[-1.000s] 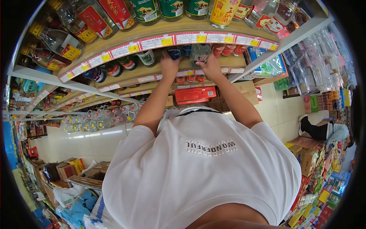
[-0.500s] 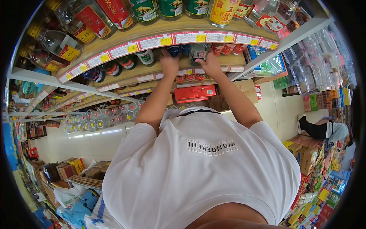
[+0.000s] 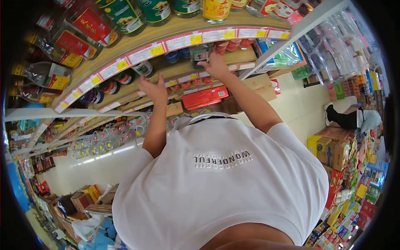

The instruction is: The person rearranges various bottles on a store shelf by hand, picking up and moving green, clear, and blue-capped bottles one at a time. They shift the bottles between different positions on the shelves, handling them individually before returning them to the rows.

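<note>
On the second shelf [image 3: 181, 68], my right hand [image 3: 216, 66] is closed round the side of a clear bottle with a dark and white label [image 3: 201, 57]. My left hand [image 3: 154, 88] is off the bottles, its fingers spread in front of the shelf edge, just below a bottle with a white and green label [image 3: 143, 68]. Between the hands stand blue-capped bottles [image 3: 171, 57]. Red-labelled bottles [image 3: 233, 44] stand to the right of my right hand.
The upper shelf edge [image 3: 177, 41] with price tags curves above my hands, with large bottles on it. Below are a red box [image 3: 204, 98] and a cardboard box [image 3: 257, 89]. A person [image 3: 354, 118] is at the far right, near stacked cartons [image 3: 329, 150].
My left hand has let go of a dark blue bottle and moved down and left, its fingers now spread. My right hand stays at the clear bottle. The view has shifted.
</note>
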Motion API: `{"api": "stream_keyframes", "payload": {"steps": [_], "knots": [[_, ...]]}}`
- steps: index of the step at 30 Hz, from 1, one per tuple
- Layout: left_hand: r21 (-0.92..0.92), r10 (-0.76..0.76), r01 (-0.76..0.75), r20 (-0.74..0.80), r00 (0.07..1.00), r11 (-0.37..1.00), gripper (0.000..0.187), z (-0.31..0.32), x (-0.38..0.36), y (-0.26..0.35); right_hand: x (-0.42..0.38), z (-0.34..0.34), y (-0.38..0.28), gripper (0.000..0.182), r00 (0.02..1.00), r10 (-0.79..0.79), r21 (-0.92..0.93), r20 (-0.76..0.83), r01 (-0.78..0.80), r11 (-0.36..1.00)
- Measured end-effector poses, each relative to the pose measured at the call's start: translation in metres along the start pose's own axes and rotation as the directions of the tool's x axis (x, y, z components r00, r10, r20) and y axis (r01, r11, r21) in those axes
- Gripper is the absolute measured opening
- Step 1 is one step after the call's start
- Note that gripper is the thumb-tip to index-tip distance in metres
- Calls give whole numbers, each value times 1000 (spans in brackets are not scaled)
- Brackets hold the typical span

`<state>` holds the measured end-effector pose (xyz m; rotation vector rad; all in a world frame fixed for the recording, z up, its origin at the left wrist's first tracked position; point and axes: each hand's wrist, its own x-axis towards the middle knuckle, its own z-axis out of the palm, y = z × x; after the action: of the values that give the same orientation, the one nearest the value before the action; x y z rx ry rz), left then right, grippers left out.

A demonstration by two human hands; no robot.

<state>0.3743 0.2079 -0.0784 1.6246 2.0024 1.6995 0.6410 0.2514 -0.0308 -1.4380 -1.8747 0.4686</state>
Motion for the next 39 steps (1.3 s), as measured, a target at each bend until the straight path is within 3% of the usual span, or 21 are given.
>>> {"api": "stream_keyframes", "payload": {"steps": [1, 4, 8, 11, 14, 17, 20, 26, 29, 32, 35, 37, 38, 39], "knots": [[132, 106, -102, -23, 994, 986, 79, -1, 4, -12, 0, 2, 0, 75, 1000, 23, 12, 14, -23, 1000], [-32, 60, -62, -49, 997, 998, 84, 7, 18, -25, -1, 1, 0, 74, 998, 50, 37, 41, -51, 998], [-89, -49, 50, 14, 999, 995, 86, 9, 41, -31, 3, 2, 7, 72, 999, 24, 43, 26, -25, 999], [-78, -93, 96, 36, 995, 992, 80, 3, 52, -24, 3, 1, 4, 71, 998, 40, 41, 37, -42, 998], [16, -98, 98, -35, 995, 995, 63, 2, 53, -18, 4, 6, 11, 71, 999, 33, 41, 41, -35, 999], [-3, -137, 137, -30, 990, 991, 65, 4, 51, -19, 3, 6, 11, 71, 999, 25, 54, 29, -27, 998], [-73, -107, 107, -2, 994, 992, 67, 16, 51, -38, 3, 3, 4, 70, 999, 27, 48, 25, -28, 998], [19, -64, 64, -31, 997, 998, 71, 22, 49, -15, 3, 4, 10, 71, 1000, -2, 25, 23, 1, 1000], [-63, -69, 69, 6, 998, 996, 74, 30, 49, -20, 3, 5, 11, 71, 999, 16, 19, 44, -17, 1000], [-35, -42, 42, -9, 999, 999, 73, 33, 50, -16, 5, 5, 10, 73, 999, 7, 4, 50, -7, 1000], [50, 129, -128, -23, 991, 991, 70, 34, 51, -19, 5, 8, 13, 77, 997, 13, -51, 80, -9, 999], [-122, -22, 24, 23, 999, 992, 70, 37, 51, -24, 4, 8, 19, 81, 993, 20, -164, 118, 0, 987], [-200, -92, 102, 57, 994, 975, 70, 38, 49, -26, 0, 8, 20, 82, 988, 74, -136, 135, -56, 989], [-118, -56, 62, 55, 997, 991, 70, 36, 48, -25, -1, 8, 17, 84, 982, 118, -103, 148, -104, 989]]}}
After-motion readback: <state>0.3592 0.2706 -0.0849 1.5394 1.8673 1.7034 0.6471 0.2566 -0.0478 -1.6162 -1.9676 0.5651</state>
